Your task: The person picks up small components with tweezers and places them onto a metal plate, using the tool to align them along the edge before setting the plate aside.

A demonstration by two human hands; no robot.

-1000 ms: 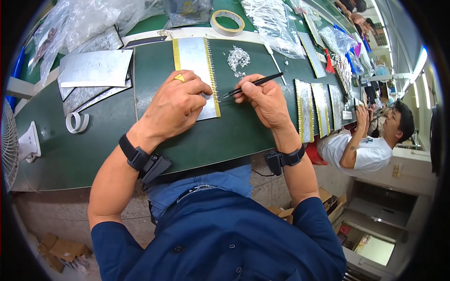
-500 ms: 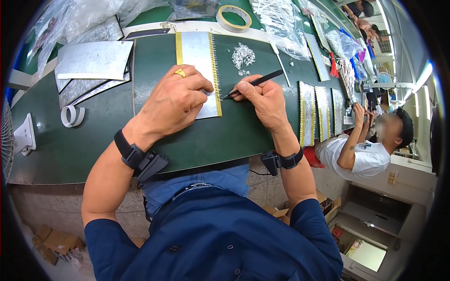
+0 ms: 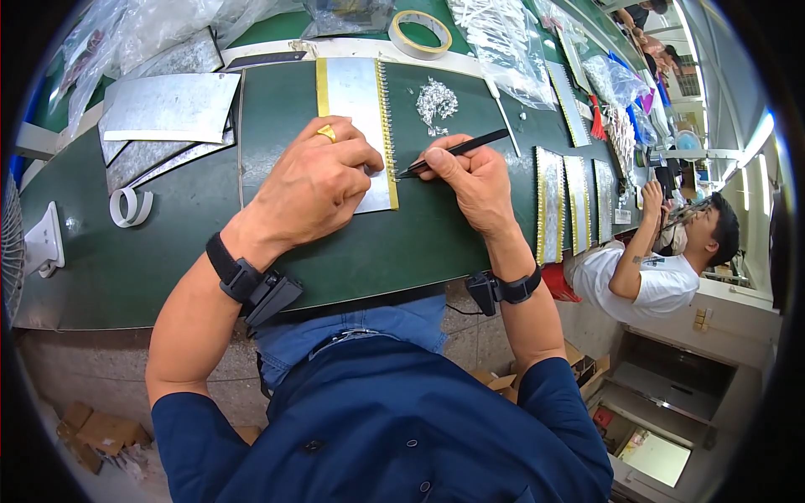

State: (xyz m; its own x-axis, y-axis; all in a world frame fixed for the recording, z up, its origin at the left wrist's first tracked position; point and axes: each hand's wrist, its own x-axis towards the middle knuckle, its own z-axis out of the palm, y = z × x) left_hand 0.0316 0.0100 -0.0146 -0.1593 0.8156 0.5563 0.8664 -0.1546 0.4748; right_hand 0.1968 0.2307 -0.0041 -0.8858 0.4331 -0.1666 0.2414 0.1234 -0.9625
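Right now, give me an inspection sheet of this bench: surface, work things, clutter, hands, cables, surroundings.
Surface: green bench top, with a seam line left of the work.
Work things: silvery plate with yellow side strips, lying flat; black tweezers; pile of small shiny pieces.
Clutter: stacked plates, tape roll, plastic bags.
Hands: left hand rests over the silvery plate; right hand grips the black tweezers, tips at its right edge.
Cables: thin dark cable near the right wrist.
Surroundings: co-worker to the right; fan at left.
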